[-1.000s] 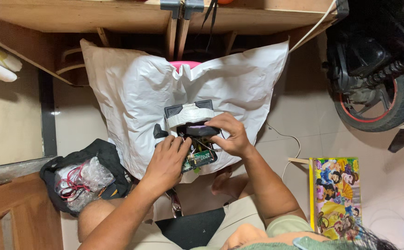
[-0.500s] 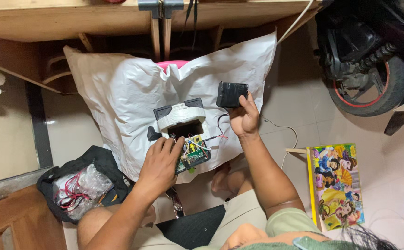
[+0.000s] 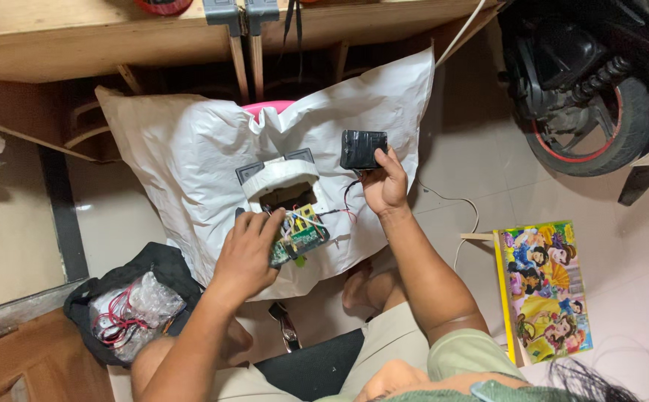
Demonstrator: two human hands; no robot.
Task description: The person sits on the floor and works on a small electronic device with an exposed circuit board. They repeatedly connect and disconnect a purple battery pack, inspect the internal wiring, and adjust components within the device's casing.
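Right hand now grips black boxy battery pack, lifted clear right of white plastic housing; left hand pinching green circuit board below it.

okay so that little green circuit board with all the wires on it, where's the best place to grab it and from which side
Probably by the bare long edges of the small green circuit board, pinched from its near, lower side, where the left hand already rests. Its top face is crowded with components, and thin wires run off its far and right sides toward the white plastic housing and the black rectangular block in the right hand.
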